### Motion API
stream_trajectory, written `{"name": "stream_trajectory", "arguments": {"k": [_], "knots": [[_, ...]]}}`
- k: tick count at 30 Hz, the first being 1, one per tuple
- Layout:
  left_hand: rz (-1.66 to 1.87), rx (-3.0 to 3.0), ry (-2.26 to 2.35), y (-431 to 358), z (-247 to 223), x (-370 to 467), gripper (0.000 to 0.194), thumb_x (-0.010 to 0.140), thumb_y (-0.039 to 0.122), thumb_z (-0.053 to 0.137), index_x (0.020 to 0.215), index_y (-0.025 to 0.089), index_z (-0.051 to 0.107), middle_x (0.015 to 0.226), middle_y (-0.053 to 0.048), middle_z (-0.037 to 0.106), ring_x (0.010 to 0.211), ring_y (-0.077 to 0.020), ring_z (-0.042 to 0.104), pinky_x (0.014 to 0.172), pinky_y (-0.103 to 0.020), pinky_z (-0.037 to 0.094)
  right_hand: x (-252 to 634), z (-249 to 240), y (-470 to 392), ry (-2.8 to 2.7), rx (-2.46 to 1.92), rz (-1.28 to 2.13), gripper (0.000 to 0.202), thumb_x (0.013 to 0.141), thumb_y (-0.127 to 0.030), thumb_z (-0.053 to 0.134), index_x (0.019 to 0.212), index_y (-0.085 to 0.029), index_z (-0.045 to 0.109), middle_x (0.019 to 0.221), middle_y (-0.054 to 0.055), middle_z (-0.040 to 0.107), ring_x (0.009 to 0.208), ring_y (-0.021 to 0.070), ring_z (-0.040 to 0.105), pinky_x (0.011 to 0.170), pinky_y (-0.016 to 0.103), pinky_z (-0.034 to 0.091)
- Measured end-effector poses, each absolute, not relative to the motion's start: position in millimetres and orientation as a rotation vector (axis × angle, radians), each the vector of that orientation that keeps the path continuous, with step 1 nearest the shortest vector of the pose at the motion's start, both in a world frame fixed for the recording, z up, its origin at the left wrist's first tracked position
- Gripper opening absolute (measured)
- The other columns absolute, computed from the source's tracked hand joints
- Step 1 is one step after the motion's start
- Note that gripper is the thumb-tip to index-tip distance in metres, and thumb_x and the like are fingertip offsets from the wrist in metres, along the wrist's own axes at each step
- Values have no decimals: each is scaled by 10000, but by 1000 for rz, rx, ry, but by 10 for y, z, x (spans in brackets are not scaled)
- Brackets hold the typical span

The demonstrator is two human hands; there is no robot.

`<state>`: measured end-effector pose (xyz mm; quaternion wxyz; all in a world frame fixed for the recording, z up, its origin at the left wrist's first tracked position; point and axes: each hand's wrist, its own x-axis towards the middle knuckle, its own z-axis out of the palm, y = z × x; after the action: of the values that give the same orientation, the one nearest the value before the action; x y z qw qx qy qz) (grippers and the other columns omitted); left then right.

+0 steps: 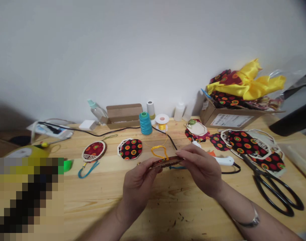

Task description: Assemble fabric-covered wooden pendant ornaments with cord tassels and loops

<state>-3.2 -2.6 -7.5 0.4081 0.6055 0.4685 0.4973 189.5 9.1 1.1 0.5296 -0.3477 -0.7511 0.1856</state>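
Observation:
Between my two hands is a flat, fabric-covered ornament (166,163), seen nearly edge-on. My left hand (139,184) pinches its left end, and my right hand (204,170) grips the right end. From its upper edge rises a braided yellow cord loop (158,151). A bit of blue cord (176,167) shows below it by my right fingers. Behind my right hand lies a white-handled tool (225,161) with a black cable, partly covered. Most of the ornament's faces are hidden by the angle and my fingers.
A round ornament (95,151) and a patterned fabric piece (131,149) lie left. Behind stand a teal thread cone (145,124) and a yellow thread spool (162,127). Black scissors (276,190) rest right, below a cardboard box (224,117) of fabric. Dark scraps dot the wooden table (105,204).

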Motion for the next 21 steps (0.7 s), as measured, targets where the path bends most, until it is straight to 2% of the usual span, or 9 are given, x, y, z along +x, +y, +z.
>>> {"name": "stream_trajectory", "arguments": {"k": [6, 21], "knots": [[1252, 1570, 1154, -34, -90, -38, 204, 799, 152, 587, 974, 224, 665, 856, 12, 730, 722, -131, 688, 683, -218, 563, 1911, 1, 105, -1856, -808, 362, 496, 800, 7, 527, 1185, -302, 567, 910, 47, 569, 801, 138, 548, 640, 275, 473], [1384, 1630, 1115, -50, -181, -36, 344, 779, 92, 597, 1063, 282, 636, 930, 34, 728, 721, -124, 694, 693, -236, 586, 1916, 23, 102, -1848, -802, 429, 443, 803, 8, 519, 1148, -262, 589, 917, 48, 579, 818, 136, 551, 653, 273, 479]]}}
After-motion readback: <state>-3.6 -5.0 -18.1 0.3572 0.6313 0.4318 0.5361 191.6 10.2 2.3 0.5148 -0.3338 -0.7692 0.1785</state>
